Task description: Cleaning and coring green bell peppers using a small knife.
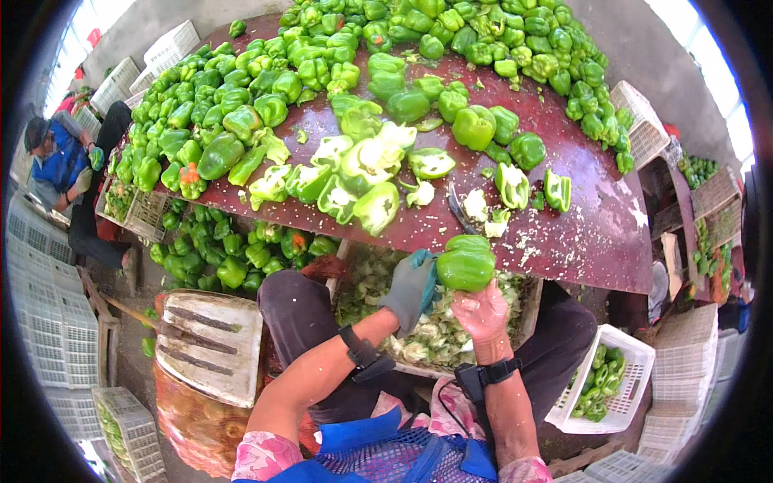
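Observation:
A whole green bell pepper (465, 263) is held at the near edge of the red table (580, 241). My left hand (412, 290), in a grey and teal glove, grips the pepper's left side. My bare right hand (482, 308) supports it from below, its fingers partly hidden by the pepper. Just beyond, a knife with a curved blade (460, 210) lies on the table beside a cut-out pepper core (475, 205). Halved peppers (368, 163) are heaped farther left, and two more halves (512, 185) lie to the right. Below my hands, a crate holds pepper cores and scraps (416, 350).
Whole peppers are piled along the table's far side (217, 102). At right, a white crate (628, 392) holds cut peppers. A white plastic shovel (208, 347) rests on a filled mesh sack (199, 422) at left. Another person (60, 157) sits at far left, near stacked crates (51, 302).

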`<move>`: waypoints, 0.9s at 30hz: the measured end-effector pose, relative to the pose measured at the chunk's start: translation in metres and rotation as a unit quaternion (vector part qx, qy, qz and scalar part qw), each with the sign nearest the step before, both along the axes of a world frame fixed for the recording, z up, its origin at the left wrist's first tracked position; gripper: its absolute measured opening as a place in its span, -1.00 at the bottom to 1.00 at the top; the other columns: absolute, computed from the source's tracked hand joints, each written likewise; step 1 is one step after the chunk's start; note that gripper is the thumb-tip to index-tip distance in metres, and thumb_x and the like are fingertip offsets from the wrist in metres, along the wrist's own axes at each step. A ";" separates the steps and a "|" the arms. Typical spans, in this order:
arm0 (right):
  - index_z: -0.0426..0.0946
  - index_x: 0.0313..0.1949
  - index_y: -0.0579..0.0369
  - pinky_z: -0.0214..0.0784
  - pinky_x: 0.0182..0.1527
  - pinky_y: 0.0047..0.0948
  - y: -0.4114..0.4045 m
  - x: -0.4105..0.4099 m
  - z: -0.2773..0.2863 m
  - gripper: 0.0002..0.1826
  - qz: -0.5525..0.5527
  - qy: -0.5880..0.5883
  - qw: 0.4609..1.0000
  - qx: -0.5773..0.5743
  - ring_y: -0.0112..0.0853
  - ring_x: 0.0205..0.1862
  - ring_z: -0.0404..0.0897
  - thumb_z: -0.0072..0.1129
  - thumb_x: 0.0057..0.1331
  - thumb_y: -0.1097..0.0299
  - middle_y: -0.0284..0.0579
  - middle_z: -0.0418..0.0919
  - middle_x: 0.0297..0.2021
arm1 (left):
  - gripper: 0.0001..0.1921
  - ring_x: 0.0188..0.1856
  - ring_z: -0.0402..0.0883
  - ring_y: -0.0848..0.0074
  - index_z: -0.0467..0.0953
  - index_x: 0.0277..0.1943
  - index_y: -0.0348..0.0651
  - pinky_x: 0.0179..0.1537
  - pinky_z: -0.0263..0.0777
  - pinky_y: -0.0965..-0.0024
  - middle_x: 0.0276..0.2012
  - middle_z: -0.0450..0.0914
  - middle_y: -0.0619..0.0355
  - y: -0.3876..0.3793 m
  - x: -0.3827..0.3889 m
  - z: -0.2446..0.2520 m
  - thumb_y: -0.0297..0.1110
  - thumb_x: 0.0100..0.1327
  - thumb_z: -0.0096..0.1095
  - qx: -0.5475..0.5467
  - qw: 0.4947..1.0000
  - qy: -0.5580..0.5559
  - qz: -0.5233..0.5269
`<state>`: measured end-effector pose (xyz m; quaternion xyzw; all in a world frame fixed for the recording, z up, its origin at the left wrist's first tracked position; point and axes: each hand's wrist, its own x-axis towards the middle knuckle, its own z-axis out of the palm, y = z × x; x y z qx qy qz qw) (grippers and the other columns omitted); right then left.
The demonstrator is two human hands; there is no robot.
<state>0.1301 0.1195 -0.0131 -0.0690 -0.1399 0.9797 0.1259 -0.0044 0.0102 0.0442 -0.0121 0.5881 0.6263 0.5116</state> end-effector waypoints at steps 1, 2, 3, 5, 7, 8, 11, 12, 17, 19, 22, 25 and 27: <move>0.38 0.18 -0.04 0.21 -0.34 -0.48 0.000 0.000 0.001 -0.52 0.001 0.005 1.000 -0.031 -0.49 -0.46 0.33 -0.01 0.41 -0.02 -0.17 0.50 0.06 | -0.78 -0.50 0.54 0.59 0.44 -0.15 -0.16 -0.57 0.37 0.53 -0.34 0.54 0.22 0.000 0.004 -0.006 -0.20 0.44 -0.07 0.005 1.000 -0.001 0.003; 0.40 0.16 -0.04 0.19 -0.39 -0.52 -0.001 0.000 0.003 -0.54 -0.002 0.007 1.000 -0.004 -0.54 -0.47 0.33 -0.05 0.43 -0.03 -0.19 0.48 0.07 | -0.81 -0.42 0.55 0.53 0.46 -0.13 -0.18 -0.43 0.41 0.48 -0.33 0.54 0.18 0.001 0.007 -0.017 -0.25 0.40 -0.01 0.058 0.991 0.094 0.070; 0.40 0.16 -0.04 0.19 -0.39 -0.52 -0.003 -0.001 0.005 -0.54 -0.001 0.006 1.000 -0.001 -0.54 -0.47 0.33 -0.05 0.43 -0.03 -0.19 0.48 0.07 | -0.82 -0.34 0.56 0.48 0.48 -0.10 -0.19 -0.30 0.46 0.43 -0.33 0.54 0.14 0.003 0.007 -0.023 -0.30 0.35 0.04 0.107 0.967 0.188 0.135; 0.35 0.20 -0.01 0.25 -0.44 -0.61 -0.007 -0.003 0.009 -0.52 0.000 0.039 0.998 -0.052 -0.58 -0.50 0.35 0.04 0.40 0.03 -0.13 0.49 0.06 | -0.72 -0.07 0.56 0.28 0.45 0.03 -0.23 0.00 0.42 0.20 -0.10 0.53 -0.03 0.003 0.004 -0.033 -0.35 0.29 0.10 0.116 0.909 0.362 0.168; 0.36 0.18 -0.01 0.22 -0.51 -0.66 -0.008 0.000 0.010 -0.52 -0.037 -0.003 0.998 -0.051 -0.63 -0.53 0.36 -0.01 0.42 -0.01 -0.18 0.51 0.02 | -0.59 0.15 0.43 0.07 0.39 0.17 -0.23 0.21 0.25 0.07 0.14 0.42 -0.13 -0.004 0.002 0.012 -0.37 0.26 0.10 0.157 0.687 0.708 0.043; 0.37 0.17 -0.01 0.22 -0.53 -0.66 -0.013 -0.006 0.019 -0.54 -0.050 -0.016 0.994 -0.094 -0.64 -0.53 0.37 -0.04 0.43 -0.02 -0.19 0.52 -0.01 | -0.51 0.19 0.38 -0.02 0.35 0.24 -0.23 0.22 0.24 0.05 0.26 0.34 -0.14 -0.009 0.000 0.026 -0.35 0.24 0.13 0.187 0.638 0.745 -0.046; 0.39 0.12 -0.01 0.20 -0.56 -0.67 0.002 -0.003 0.025 -0.57 -0.087 -0.017 0.988 -0.126 -0.67 -0.56 0.36 -0.10 0.46 -0.03 -0.23 0.54 -0.07 | -0.46 0.14 0.46 -0.01 0.34 0.24 -0.33 0.19 0.30 0.09 0.18 0.40 -0.23 0.003 0.016 0.013 -0.20 0.27 0.13 0.078 0.648 0.754 -0.072; 0.40 0.10 -0.03 0.19 -0.57 -0.65 0.007 0.001 0.027 -0.58 -0.079 -0.008 0.990 -0.120 -0.66 -0.58 0.36 -0.10 0.46 -0.03 -0.23 0.55 -0.08 | -0.52 -0.01 0.56 0.00 0.40 0.16 -0.32 0.05 0.41 0.12 0.03 0.53 -0.23 0.012 0.019 0.010 -0.20 0.27 0.11 0.030 0.770 0.630 -0.097; 0.49 -0.02 -0.21 0.14 -0.55 -0.58 0.025 0.024 0.040 -0.73 -0.097 -0.017 0.995 -0.031 -0.57 -0.58 0.30 0.17 0.33 0.11 -0.39 0.52 -0.24 | -0.65 -0.14 0.56 -0.01 0.52 0.05 -0.27 -0.07 0.42 0.03 -0.14 0.60 -0.12 -0.008 0.005 -0.051 -0.28 0.25 0.16 0.078 0.697 0.707 -0.095; 0.48 -0.04 -0.16 0.12 -0.57 -0.61 0.036 0.042 0.069 -0.75 -0.176 -0.116 0.977 0.011 -0.58 -0.57 0.30 0.18 0.33 0.16 -0.41 0.49 -0.27 | -0.66 0.00 0.51 -0.02 0.50 0.09 -0.20 0.07 0.36 0.05 -0.02 0.56 -0.10 -0.010 0.001 -0.052 -0.33 0.29 0.11 0.086 0.707 0.687 -0.142; 0.47 -0.12 -0.06 0.04 -0.61 -0.71 0.077 0.098 0.091 -0.82 -0.313 -0.178 0.917 0.170 -0.65 -0.57 0.27 0.17 0.34 0.25 -0.41 0.46 -0.33 | -0.66 0.08 0.48 0.01 0.49 0.12 -0.16 0.13 0.32 0.07 0.04 0.54 -0.10 -0.009 0.003 -0.052 -0.36 0.29 0.09 0.089 0.731 0.655 -0.172; 0.49 -0.14 0.01 0.17 -0.66 -0.69 0.110 0.174 0.088 -0.80 -0.490 -0.345 0.767 0.229 -0.60 -0.63 0.40 0.23 0.29 0.28 -0.26 0.54 -0.39 | -0.66 0.05 0.50 0.01 0.51 0.10 -0.16 0.11 0.34 0.07 0.01 0.55 -0.11 -0.010 0.004 -0.055 -0.33 0.27 0.13 0.060 0.741 0.646 -0.170; 0.52 -0.25 0.07 0.27 -0.63 -0.54 0.143 0.255 0.062 -0.86 -0.523 -0.573 0.533 0.337 -0.50 -0.64 0.42 0.21 0.28 0.31 -0.28 0.49 -0.47 | -0.65 0.00 0.53 -0.01 0.52 0.07 -0.20 0.08 0.37 0.06 -0.04 0.58 -0.12 -0.007 0.009 -0.042 -0.30 0.24 0.17 0.081 0.804 0.552 -0.205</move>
